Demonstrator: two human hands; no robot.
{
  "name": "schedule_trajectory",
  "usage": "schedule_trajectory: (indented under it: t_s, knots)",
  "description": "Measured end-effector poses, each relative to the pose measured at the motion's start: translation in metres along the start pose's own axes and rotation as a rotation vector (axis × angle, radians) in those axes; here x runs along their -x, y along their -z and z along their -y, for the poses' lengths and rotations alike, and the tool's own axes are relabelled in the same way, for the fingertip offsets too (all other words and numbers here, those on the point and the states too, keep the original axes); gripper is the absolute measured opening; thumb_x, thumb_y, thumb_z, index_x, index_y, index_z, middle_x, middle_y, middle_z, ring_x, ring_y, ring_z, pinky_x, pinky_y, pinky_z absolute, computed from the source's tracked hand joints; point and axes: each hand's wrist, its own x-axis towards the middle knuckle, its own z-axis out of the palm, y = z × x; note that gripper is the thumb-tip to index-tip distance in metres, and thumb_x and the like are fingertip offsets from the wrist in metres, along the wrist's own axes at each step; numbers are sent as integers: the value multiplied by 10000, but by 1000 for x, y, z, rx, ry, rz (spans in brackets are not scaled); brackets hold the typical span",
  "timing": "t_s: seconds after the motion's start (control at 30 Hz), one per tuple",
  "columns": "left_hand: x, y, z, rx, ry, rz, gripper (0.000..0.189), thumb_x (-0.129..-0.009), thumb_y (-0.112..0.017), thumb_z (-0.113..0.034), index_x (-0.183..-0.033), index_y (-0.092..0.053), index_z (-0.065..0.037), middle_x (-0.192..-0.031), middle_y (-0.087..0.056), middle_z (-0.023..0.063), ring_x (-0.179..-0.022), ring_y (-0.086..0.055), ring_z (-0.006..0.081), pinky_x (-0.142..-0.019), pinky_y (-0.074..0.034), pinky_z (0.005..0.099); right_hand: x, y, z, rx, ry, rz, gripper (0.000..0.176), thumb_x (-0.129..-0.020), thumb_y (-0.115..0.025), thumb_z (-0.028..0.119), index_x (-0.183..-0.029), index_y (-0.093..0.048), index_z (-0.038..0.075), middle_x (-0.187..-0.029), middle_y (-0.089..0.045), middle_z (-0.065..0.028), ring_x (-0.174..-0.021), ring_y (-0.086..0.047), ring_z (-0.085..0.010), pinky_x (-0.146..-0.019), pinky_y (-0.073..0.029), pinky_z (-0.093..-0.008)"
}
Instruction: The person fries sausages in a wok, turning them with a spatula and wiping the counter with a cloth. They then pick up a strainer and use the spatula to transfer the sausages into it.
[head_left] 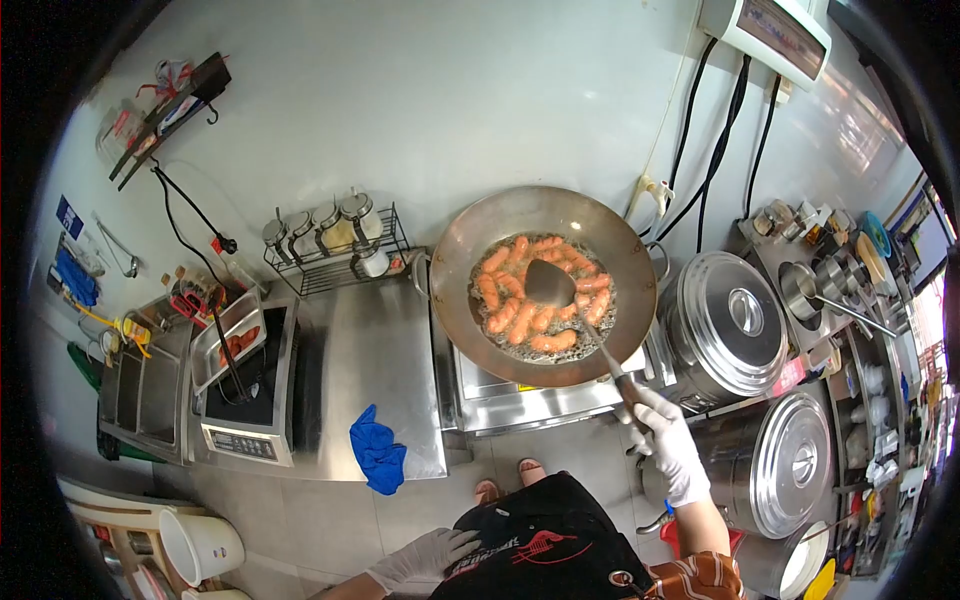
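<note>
My right hand (662,440), in a white glove, is closed around the handle of a wok spatula (550,284). Its metal blade rests among several reddish-brown sausages (521,322), which lie in bubbling oil in a large wok (462,330). The sausages form a rough ring around the blade. Low in the view, my left hand (432,552), also gloved, lies against the front of a black apron (545,540) with its fingers stretched out, holding nothing.
A blue cloth (377,449) hangs over the steel counter's (340,340) front edge. A wire rack (330,270) of seasoning jars stands by the wall. To the left, a tray (205,355) with sausages and tongs sits on an induction cooker (240,445). Large lidded pots (722,325) stand right.
</note>
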Motion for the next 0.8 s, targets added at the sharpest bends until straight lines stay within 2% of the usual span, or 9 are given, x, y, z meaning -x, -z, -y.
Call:
schedule_trajectory:
  t_s: [0.2, 0.3, 0.4, 0.43, 0.47, 0.53, 0.67, 0.77, 0.8]
  knots:
    - [0, 3, 0, 49, 0, -4, 631, -767, -615, -182, -1343, -411, -23, -1386, -459, 171, -1113, -565, 316, -922, -456, 391, -46, -19, -25, -606, -372, 97, 256, -946, -535, 163, -1137, -495, -2, -833, -600, -117, -499, -443, -102, -402, -360, -208]
    - [1, 13, -5, 54, 26, 0, 573, -810, -553, -171, -1347, -410, -28, -1384, -459, 175, -1093, -572, 317, -924, -454, 389, -69, -15, -38, -654, -397, 57, 237, -960, -436, 105, -1160, -426, -23, -827, -552, -143, -478, -384, -68, -343, -279, -173]
    - [4, 4, -3, 62, 40, 2, 553, -827, -528, -167, -1350, -410, -33, -1385, -458, 176, -1070, -579, 315, -925, -452, 384, -94, 11, -51, -762, -443, 59, 207, -953, -418, 85, -1125, -416, -30, -782, -534, -136, -454, -366, -63, -326, -274, -173]
    - [4, 3, -3, 61, 37, -1, 552, -828, -527, -167, -1352, -410, -35, -1385, -457, 175, -1061, -582, 313, -925, -451, 381, -93, 9, -41, -693, -431, -88, 216, -952, -418, 89, -1122, -413, -44, -763, -527, -135, -434, -353, -63, -319, -279, -172]
    - [5, 1, -4, 62, 40, -4, 552, -828, -527, -167, -1352, -410, -35, -1385, -457, 175, -1061, -582, 313, -925, -451, 381, -104, 29, -55, -702, -376, -45, 130, -936, -506, 124, -1007, -463, 24, -758, -557, -142, -471, -434, -115, -339, -320, -189]
    - [4, 5, -5, 54, 44, -21, 543, -837, -517, -166, -1354, -408, -38, -1388, -456, 170, -1055, -585, 306, -915, -455, 381, -106, 39, -41, -738, -423, -34, 120, -940, -495, 124, -1011, -445, 40, -756, -558, -132, -473, -433, -113, -339, -317, -189]
    - [4, 4, -3, 42, 33, -52, 533, -840, -514, -165, -1347, -414, -34, -1390, -456, 168, -1051, -586, 306, -909, -458, 382, -105, 51, -31, -559, -269, -133, 201, -948, -468, 114, -1072, -466, -45, -724, -524, -92, -427, -388, -91, -323, -282, -201]
    - [3, 5, -3, 49, 37, -39, 533, -838, -519, -169, -1343, -418, -29, -1391, -454, 169, -1054, -585, 306, -909, -458, 383, -79, 31, -7, -204, -7, -167, 251, -949, -463, 93, -1173, -524, -3, -711, -545, -42, -431, -407, -81, -342, -278, -207]
    - [3, 4, -2, 57, 41, -33, 533, -837, -520, -168, -1341, -419, -27, -1393, -453, 171, -1052, -586, 308, -911, -458, 383, -75, 29, -4, -204, -8, -168, 251, -949, -463, 93, -1173, -524, -3, -711, -545, -42, -431, -407, -81, -342, -278, -207]
